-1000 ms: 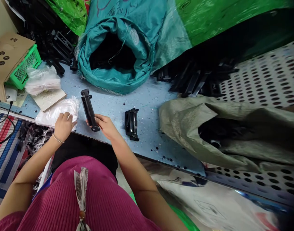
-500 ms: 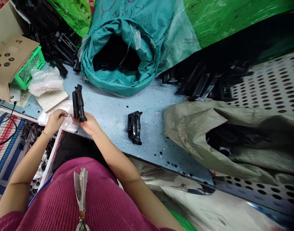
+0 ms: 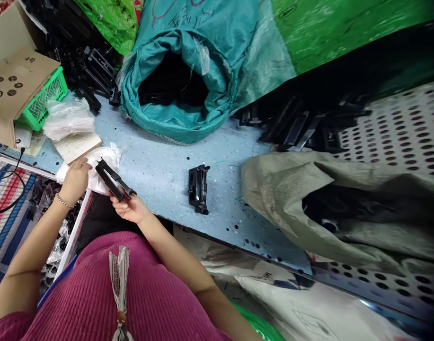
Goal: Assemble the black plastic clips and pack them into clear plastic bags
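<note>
My right hand [image 3: 131, 208] grips one end of a black plastic bracket-like part [image 3: 112, 180], which tilts up and to the left above the bench edge. My left hand [image 3: 76, 179] is closed at the thin clear plastic bags [image 3: 112, 154], fingers bent; its fingertips are partly hidden. Behind the held part the bags lie loose and crumpled. A second black part [image 3: 198, 188] of similar look lies by itself on the blue speckled bench [image 3: 163, 175], to the right of my right hand.
At the back, a teal woven sack [image 3: 177, 128] lies with its mouth open. A grey sack [image 3: 280, 189] holding dark parts is at right. On the left sit a bundle of plastic bags [image 3: 69, 118], a green basket [image 3: 42, 102] and a cardboard box [image 3: 21, 80]. Black parts [image 3: 96, 71] are heaped behind.
The held black part has swung from nearly upright to a leftward tilt and come lower, closer to my body. My left hand has drawn back to the left, away from my right hand.
</note>
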Available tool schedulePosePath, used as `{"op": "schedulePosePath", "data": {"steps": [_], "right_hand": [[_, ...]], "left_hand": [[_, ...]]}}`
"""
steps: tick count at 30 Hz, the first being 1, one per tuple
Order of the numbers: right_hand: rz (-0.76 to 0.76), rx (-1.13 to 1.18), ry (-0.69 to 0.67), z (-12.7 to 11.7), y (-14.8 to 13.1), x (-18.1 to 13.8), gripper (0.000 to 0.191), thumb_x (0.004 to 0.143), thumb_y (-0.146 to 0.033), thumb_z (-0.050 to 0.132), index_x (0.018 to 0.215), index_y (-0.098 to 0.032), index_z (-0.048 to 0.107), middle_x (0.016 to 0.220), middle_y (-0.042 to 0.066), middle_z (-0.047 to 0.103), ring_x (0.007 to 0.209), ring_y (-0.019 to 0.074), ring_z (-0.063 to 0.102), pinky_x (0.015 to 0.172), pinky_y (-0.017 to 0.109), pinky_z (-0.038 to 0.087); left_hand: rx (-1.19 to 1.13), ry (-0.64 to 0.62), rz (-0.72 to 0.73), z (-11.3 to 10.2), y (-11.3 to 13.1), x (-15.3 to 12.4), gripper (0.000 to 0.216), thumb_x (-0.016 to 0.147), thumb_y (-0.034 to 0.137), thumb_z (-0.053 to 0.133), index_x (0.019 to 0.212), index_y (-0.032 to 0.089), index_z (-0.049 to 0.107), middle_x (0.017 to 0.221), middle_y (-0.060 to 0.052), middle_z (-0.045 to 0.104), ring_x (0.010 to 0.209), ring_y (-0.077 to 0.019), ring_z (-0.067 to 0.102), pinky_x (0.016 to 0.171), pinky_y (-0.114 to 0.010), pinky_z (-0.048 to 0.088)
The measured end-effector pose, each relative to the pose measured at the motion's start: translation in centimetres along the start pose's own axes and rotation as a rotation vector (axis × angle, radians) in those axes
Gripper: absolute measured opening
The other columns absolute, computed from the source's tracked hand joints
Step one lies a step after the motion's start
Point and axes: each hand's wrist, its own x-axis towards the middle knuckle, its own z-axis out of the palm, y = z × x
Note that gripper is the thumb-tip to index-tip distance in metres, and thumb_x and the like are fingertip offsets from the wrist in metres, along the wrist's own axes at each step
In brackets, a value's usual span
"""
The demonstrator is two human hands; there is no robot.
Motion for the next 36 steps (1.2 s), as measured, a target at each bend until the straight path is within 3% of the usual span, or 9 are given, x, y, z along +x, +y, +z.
{"op": "schedulePosePath", "data": {"steps": [4, 8, 15, 18, 23, 26, 29, 33, 36], "right_hand": [[0.03, 0.07, 0.007, 0.7, -0.4, 0.8, 0.039, 0.111, -0.03, 0.028, 0.105, -0.009, 0.061, 0.067, -0.001, 0.057, 0.042, 0.0031, 0.035, 0.035, 0.008, 0.033], [-0.162, -0.061, 0.084, 0.8, 0.2, 0.6, 0.021, 0.103, -0.023, 0.047, 0.09, -0.014, 0.061, 0.065, -0.001, 0.058, 0.043, 0.0045, 0.04, 0.036, 0.01, 0.037], [-0.161, -0.043, -0.038, 1.9, 1.9, -2.4, 0.025, 0.102, -0.027, 0.046, 0.103, -0.012, 0.065, 0.066, -0.005, 0.051, 0.041, 0.003, 0.023, 0.033, 0.008, 0.026], [-0.195, -0.243, 0.047, 2.4, 1.7, -1.9, 0.024, 0.099, -0.03, 0.05, 0.091, -0.013, 0.065, 0.064, -0.005, 0.05, 0.042, 0.0037, 0.023, 0.034, 0.01, 0.026], [-0.597, -0.691, 0.341, 3.0, 2.3, -1.2, 0.014, 0.087, -0.03, 0.07, 0.082, -0.018, 0.065, 0.062, -0.005, 0.056, 0.052, 0.0077, 0.046, 0.047, 0.016, 0.041], [-0.532, -1.126, 0.188, 4.0, 3.5, -2.8, 0.021, 0.092, -0.029, 0.065, 0.109, -0.019, 0.072, 0.086, 0.001, 0.072, 0.07, 0.0135, 0.064, 0.066, 0.025, 0.054], [-0.433, -1.349, 0.059, 4.1, 2.6, -5.5, 0.037, 0.098, -0.03, 0.055, 0.133, -0.024, 0.066, 0.11, 0.006, 0.074, 0.084, 0.0168, 0.072, 0.081, 0.035, 0.059], [-0.829, -1.736, 0.551, 1.3, -4.6, -10.6, 0.041, 0.099, -0.021, 0.045, 0.134, -0.026, 0.066, 0.126, 0.01, 0.07, 0.114, 0.0233, 0.068, 0.105, 0.05, 0.052], [-0.999, -1.924, 0.875, -2.4, -11.5, -14.6, 0.031, 0.093, -0.015, 0.051, 0.11, -0.024, 0.075, 0.135, 0.011, 0.066, 0.14, 0.0315, 0.05, 0.119, 0.061, 0.035]], "left_hand": [[0.002, -0.019, 0.166, 0.0, 3.1, -1.7, 0.059, 0.088, -0.002, 0.035, 0.143, 0.008, 0.055, 0.14, -0.022, 0.061, 0.134, -0.0296, 0.058, 0.114, -0.052, 0.049], [-0.148, -0.103, 0.391, -0.3, 6.4, -4.5, 0.067, 0.095, 0.001, 0.037, 0.159, 0.022, 0.037, 0.148, -0.016, 0.057, 0.136, -0.0233, 0.057, 0.113, -0.042, 0.052], [-0.009, 0.183, 0.271, 1.0, 3.1, -6.9, 0.076, 0.097, 0.002, 0.041, 0.165, 0.029, 0.022, 0.157, -0.015, 0.047, 0.143, -0.0257, 0.051, 0.116, -0.041, 0.049], [0.01, 0.215, 0.328, 2.2, 3.7, -7.1, 0.079, 0.096, 0.001, 0.041, 0.166, 0.026, 0.015, 0.159, -0.016, 0.046, 0.145, -0.0254, 0.049, 0.114, -0.039, 0.05], [-0.131, -0.113, 0.506, 0.0, 8.6, -8.2, 0.072, 0.098, 0.006, 0.042, 0.165, 0.022, 0.02, 0.148, -0.018, 0.057, 0.138, -0.0241, 0.056, 0.11, -0.039, 0.055], [-0.146, -0.226, 0.415, -4.2, 9.3, -10.1, 0.061, 0.099, 0.024, 0.056, 0.158, 0.019, 0.039, 0.136, -0.018, 0.064, 0.128, -0.0268, 0.062, 0.107, -0.042, 0.056], [-0.051, -0.507, 0.146, -7.4, 5.3, -13.1, 0.038, 0.101, 0.028, 0.054, 0.137, 0.021, 0.063, 0.128, -0.015, 0.07, 0.12, -0.0275, 0.067, 0.107, -0.044, 0.054], [0.225, -1.124, -0.445, -5.2, -3.8, -17.5, 0.025, 0.093, 0.008, 0.053, 0.081, 0.011, 0.075, 0.091, -0.016, 0.076, 0.097, -0.0322, 0.074, 0.092, -0.047, 0.055], [0.187, -1.212, -0.535, -1.4, -7.2, -20.5, 0.007, 0.087, 0.011, 0.067, 0.083, 0.009, 0.072, 0.085, -0.011, 0.073, 0.09, -0.0292, 0.074, 0.081, -0.042, 0.058]]}}
